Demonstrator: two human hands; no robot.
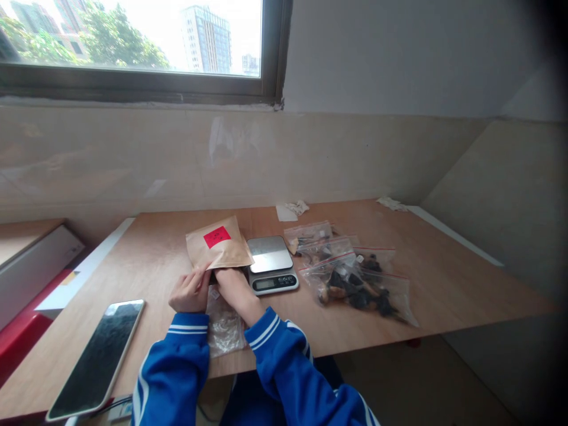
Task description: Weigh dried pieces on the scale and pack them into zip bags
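Note:
A brown paper bag (235, 248) with a red label (217, 237) lies tilted at the centre left of the table. My left hand (190, 291) pinches the near edge of this bag. My right hand (235, 290) reaches in under the bag's near edge or into its mouth, and its fingers are hidden there. Beneath my wrists lies a clear plastic bag (224, 328). Just right of the paper bag stands a digital scale (271, 255) with a bare metal plate.
Several clear zip bags (355, 284) with dark and tan pieces lie right of the scale. A phone (98, 358) rests at the left, near a cable. Crumpled paper (297, 207) and a white sheet sit by the back wall. The table's front edge runs below my forearms.

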